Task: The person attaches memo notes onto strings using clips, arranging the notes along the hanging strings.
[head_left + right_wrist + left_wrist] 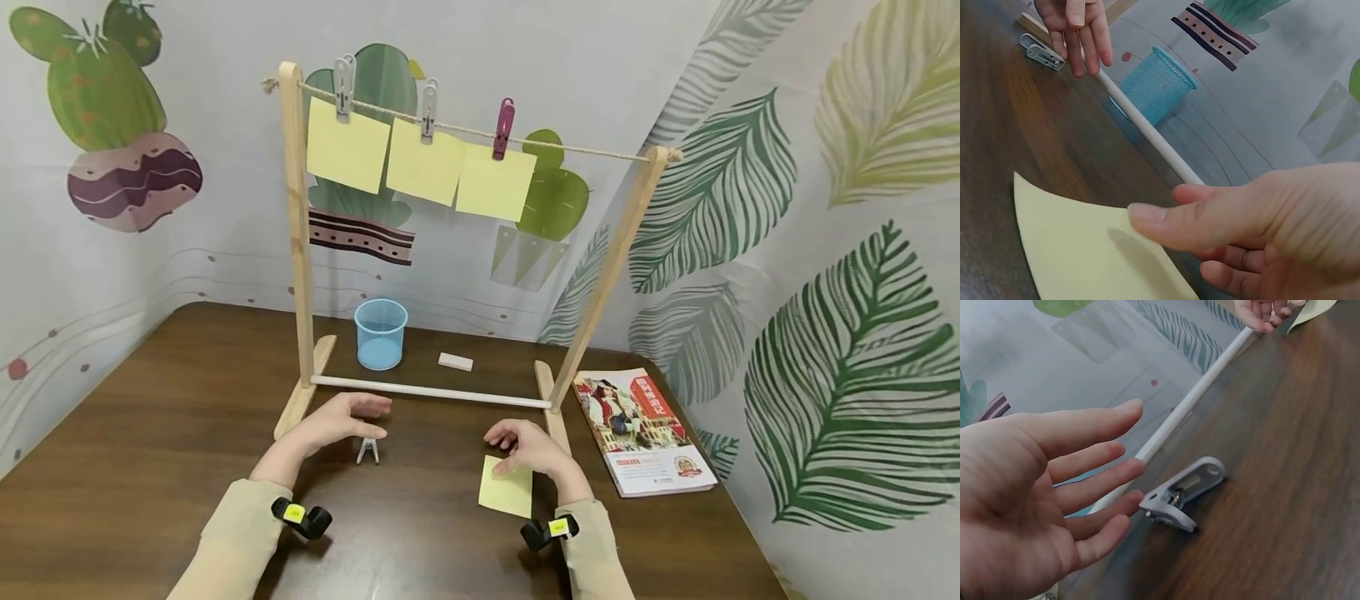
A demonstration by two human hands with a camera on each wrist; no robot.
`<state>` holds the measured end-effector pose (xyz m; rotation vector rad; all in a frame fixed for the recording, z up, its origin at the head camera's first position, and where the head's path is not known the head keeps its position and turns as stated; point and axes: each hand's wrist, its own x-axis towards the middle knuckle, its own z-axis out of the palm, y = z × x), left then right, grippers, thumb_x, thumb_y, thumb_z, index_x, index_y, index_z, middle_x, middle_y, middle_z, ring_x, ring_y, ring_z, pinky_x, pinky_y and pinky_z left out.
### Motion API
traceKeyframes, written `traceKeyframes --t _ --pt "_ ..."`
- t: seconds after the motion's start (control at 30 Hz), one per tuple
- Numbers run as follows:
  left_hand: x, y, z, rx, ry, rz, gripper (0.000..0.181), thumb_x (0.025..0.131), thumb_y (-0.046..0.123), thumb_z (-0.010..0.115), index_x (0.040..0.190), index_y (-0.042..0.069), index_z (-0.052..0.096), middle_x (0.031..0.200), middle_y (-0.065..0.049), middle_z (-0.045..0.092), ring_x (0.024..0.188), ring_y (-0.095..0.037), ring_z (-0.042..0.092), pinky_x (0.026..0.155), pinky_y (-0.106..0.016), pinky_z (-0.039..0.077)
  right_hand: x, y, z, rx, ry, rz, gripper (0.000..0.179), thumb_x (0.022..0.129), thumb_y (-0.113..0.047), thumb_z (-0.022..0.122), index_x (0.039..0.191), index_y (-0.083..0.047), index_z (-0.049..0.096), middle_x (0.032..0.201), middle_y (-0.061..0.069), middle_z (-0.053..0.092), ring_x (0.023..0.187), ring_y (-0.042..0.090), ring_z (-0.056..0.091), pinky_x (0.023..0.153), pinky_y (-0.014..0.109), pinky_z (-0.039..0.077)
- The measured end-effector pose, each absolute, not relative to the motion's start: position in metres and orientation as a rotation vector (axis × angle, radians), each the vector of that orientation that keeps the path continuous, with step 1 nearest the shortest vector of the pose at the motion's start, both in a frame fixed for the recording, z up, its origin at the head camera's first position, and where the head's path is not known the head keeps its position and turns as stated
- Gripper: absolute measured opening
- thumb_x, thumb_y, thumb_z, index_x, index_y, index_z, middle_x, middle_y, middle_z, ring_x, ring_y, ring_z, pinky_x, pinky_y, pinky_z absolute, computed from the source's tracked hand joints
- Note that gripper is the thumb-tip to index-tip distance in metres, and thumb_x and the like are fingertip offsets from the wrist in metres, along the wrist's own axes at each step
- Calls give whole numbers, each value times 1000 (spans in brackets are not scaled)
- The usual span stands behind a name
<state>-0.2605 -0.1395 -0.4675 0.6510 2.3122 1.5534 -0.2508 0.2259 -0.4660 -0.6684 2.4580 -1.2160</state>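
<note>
In the head view my left hand (341,419) hovers just above a small grey clothespin (367,451) on the table, its fingers spread. Seen from the left wrist, the clothespin (1183,492) lies beyond the fingertips, with nothing held in the palm. My right hand (531,448) is over the far edge of a yellow sticky note (507,496), fingers loosely bent. From the right wrist, the thumb overlaps the note (1079,244), casting a shadow on it; the paper curls up at its edges. Whether the thumb touches it is hard to tell.
A wooden frame (300,250) carries a rope (585,150) with several yellow notes (348,150) hung by two grey clothespins (428,112) and a purple one (504,129). Behind its white bar (431,391) stand a blue mesh cup (380,335) and a white block (455,362). A book (645,433) lies right.
</note>
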Motion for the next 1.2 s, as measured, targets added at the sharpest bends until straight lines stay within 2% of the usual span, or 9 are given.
traceKeyframes --t 0.17,0.43,0.63,0.83,0.93,1.07,1.2 --pt "-262 -145 -471 727 2294 1484 61 84 14 77 132 -13 51 130 -29 59 123 -45 53 102 -50 45 -251 225 -468 -698 2472 -1163 47 65 1 87 107 1 67 100 13 66 85 14 52 72 21 46" --pt "-260 -151 -472 849 2257 1349 67 78 14 81 133 -11 51 132 -27 58 126 -44 51 100 -44 43 -250 220 -473 -678 2515 -1138 45 66 2 86 107 0 67 99 9 66 84 15 52 72 21 46" --pt "-258 -155 -473 905 2267 1256 73 72 13 83 135 -5 52 136 -21 57 129 -33 49 106 -52 38 -250 216 -474 -647 2548 -1157 40 70 0 85 106 -1 67 98 9 67 83 16 53 71 22 46" --pt "-259 -157 -474 920 2277 1222 71 70 9 83 134 -2 55 136 -17 58 128 -27 50 107 -47 38 -250 213 -473 -621 2598 -1155 35 74 -2 83 105 0 67 92 8 65 78 14 53 67 22 46" --pt "-259 -155 -473 926 2304 1222 69 71 9 83 132 -4 56 130 -17 63 123 -28 54 104 -45 41 -249 211 -472 -590 2613 -1156 33 74 -2 83 104 0 68 91 8 65 77 13 54 67 23 47" --pt "-259 -148 -472 947 2411 1202 64 71 12 85 127 -6 59 116 -15 70 112 -28 61 92 -40 48 -250 209 -472 -562 2633 -1154 32 74 -4 83 103 -1 68 93 7 65 76 12 55 66 22 47" --pt "-259 -140 -471 928 2535 1150 59 69 16 87 120 -3 65 106 -9 73 101 -24 64 85 -34 51 -250 209 -475 -544 2659 -1155 32 73 -4 84 101 -1 68 92 8 65 74 12 54 64 21 46"
